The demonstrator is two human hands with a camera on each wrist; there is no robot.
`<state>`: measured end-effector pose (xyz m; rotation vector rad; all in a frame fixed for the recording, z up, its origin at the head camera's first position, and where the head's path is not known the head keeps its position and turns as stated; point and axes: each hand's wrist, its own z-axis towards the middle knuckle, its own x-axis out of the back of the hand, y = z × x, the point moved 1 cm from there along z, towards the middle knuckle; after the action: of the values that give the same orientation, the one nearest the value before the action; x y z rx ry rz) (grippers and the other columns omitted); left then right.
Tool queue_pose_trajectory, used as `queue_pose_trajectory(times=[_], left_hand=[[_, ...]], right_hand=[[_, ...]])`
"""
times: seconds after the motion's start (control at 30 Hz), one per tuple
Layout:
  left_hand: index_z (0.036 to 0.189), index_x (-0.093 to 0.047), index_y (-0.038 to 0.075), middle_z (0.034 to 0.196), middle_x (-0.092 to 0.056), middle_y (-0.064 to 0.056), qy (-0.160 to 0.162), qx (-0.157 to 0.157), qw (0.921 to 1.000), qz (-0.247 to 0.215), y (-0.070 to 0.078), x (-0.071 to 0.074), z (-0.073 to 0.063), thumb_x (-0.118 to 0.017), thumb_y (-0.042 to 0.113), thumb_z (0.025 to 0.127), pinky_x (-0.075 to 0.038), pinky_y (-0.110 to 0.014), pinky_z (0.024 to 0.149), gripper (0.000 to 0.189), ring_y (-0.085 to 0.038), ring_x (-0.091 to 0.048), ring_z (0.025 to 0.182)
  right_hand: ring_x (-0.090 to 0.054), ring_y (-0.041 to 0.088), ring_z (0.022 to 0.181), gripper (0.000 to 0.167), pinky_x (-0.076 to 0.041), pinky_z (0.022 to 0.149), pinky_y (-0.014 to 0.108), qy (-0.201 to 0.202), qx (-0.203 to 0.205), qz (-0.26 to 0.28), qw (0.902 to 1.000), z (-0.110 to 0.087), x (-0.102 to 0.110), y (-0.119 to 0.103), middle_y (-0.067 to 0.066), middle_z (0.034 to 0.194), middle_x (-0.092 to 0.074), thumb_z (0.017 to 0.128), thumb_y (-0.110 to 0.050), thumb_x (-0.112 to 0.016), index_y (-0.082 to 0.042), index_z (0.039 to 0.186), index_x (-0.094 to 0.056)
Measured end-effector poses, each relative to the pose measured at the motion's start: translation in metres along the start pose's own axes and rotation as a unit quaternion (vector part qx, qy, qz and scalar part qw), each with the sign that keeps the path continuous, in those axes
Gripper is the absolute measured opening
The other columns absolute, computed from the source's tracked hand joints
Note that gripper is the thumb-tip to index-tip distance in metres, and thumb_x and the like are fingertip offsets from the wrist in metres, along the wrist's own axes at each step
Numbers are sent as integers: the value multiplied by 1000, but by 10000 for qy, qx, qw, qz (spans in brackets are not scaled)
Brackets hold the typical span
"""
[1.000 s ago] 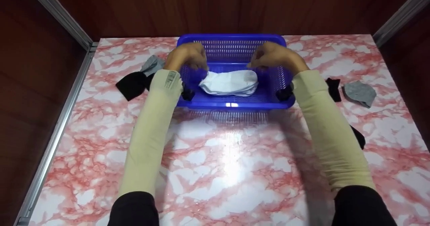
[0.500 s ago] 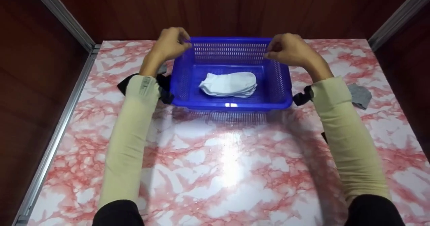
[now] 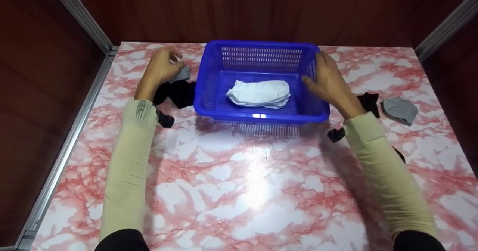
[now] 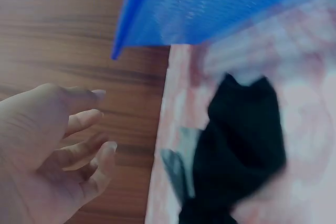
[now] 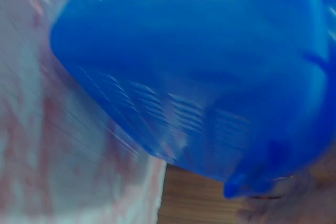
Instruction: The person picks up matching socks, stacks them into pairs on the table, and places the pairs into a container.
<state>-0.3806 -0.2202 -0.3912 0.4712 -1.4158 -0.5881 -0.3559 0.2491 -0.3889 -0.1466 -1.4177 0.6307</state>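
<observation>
A blue plastic basket [image 3: 261, 117] stands at the back of the table in the head view. A stack of white socks [image 3: 258, 93] lies on its floor. My right hand [image 3: 328, 79] grips the basket's right rim, with the thumb on the inner side; in the right wrist view the hand [image 5: 294, 200] shows only at the lower corner, blurred. To the left of the basket, my left hand [image 3: 162, 68] hovers with loosely bent fingers and holds nothing. Black socks [image 3: 181, 93] and a grey sock [image 3: 182, 74] lie beneath and beside it.
On the right of the marbled table [image 3: 231, 176] lie a black sock [image 3: 369, 103] and a grey sock [image 3: 399, 110]. Another black item [image 3: 399, 154] is partly hidden by the right sleeve. A dark wooden panel [image 3: 254, 12] rises behind the table.
My left hand has moved left, away from the basket, to above the dark and grey socks. My right hand has gone from over the basket to its right rim and taken hold there.
</observation>
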Motion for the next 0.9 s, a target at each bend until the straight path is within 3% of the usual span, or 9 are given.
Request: queue_pose_trajectory(times=[0.1,0.27,0.47,0.6,0.8,0.9], left_hand=[[124,-68,-5,121,-72,-28,-108,50,9999,72,-15,-8,-9,-64,18,93,-52,-50,102,39,-38,-68,114],[127,-67,-7,126,-70,-29,-298,56,9991,285,-27,-22,-23,-72,26,95,-50,-54,107,47,-42,-65,121],[132,-64,-6,130,-60,-31,-288,151,9975,632,-36,-32,-37,-75,37,94,-46,-57,108,58,-45,-58,123],[135,-63,-5,136,-58,-31,-254,273,9960,817,-41,-36,-42,-78,41,91,-45,-58,112,65,-45,-56,128],[133,-65,-1,133,-67,-24,-643,434,9932,870,-48,-46,-44,-82,47,87,-50,-58,107,68,-40,-63,125],[131,-67,1,131,-69,-23,-682,485,9920,948,-50,-50,-45,-83,46,87,-53,-57,103,65,-41,-66,121]], right_hand=[[-22,56,155,78,-18,132,60,101,-8,41,9999,-4,-13,4,42,165,-22,98,-15,-59,17,158,-21],[-24,57,155,70,-20,132,59,453,154,-59,9988,-6,-21,7,45,161,-25,95,-4,-54,22,153,-26],[-21,55,156,80,-18,132,58,275,57,45,9996,-5,-22,7,43,164,-22,83,3,-50,19,157,-22],[-18,54,158,83,-17,133,57,151,14,-1,9999,-4,-23,5,42,165,-19,81,5,-50,19,157,-21],[-21,54,156,79,-19,132,57,225,59,-115,9997,-5,-25,4,43,163,-22,80,7,-52,21,154,-27],[-23,55,155,75,-20,132,58,320,137,-145,9993,-5,-25,5,44,162,-24,80,7,-52,21,151,-31]])
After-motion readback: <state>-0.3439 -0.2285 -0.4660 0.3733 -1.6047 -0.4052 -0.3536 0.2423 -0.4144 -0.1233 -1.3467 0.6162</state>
